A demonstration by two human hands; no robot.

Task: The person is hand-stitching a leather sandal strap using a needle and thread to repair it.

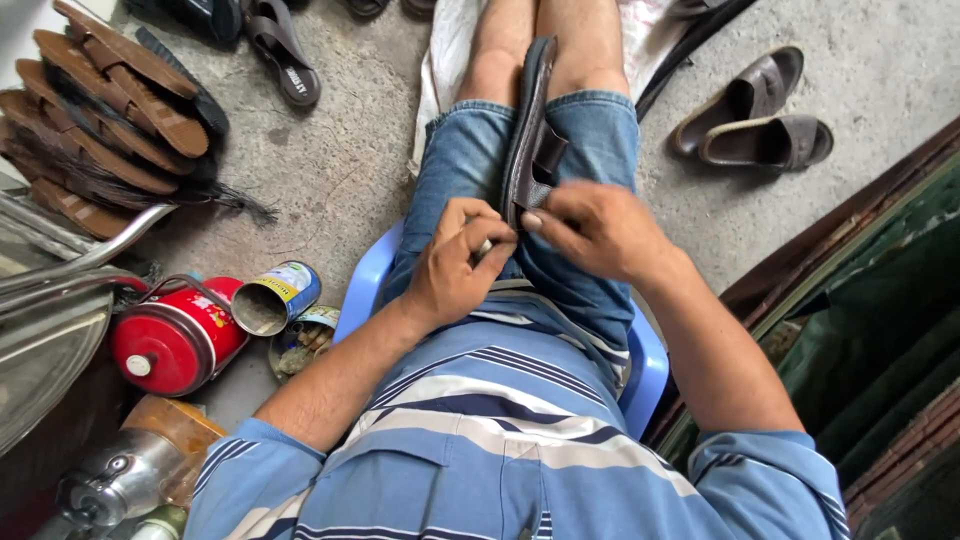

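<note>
Work item: I see a dark brown leather sandal with a wide strap [530, 140] standing on edge between the knees, toe pointing away from the body, heel end at the hands.
Left hand: my reading is that the left hand [455, 262] is curled narrow against the near end of the sandal, fingertips pinched on a small pale object I cannot identify.
Right hand: the right hand [598, 228] grips the sandal's near edge from the other side, thumb and fingers closed on the sole (the thumb tip almost meets the left hand).
Support: I note a light blue plastic chair [365, 285] under the seated person, who wears blue denim shorts [460, 160] and a blue striped shirt [500, 420].
Floor, right: a pair of grey-brown slip-on sandals [755, 115] lies well apart from the hands on the bare concrete floor [340, 170].
Floor, left: I log a stack of brown sandal soles [100, 110] at the upper left, a black sandal [285, 50] near it, a red metal canister [175, 340] and an open tin can with a blue and white label [275, 297] just beside the chair.
</note>
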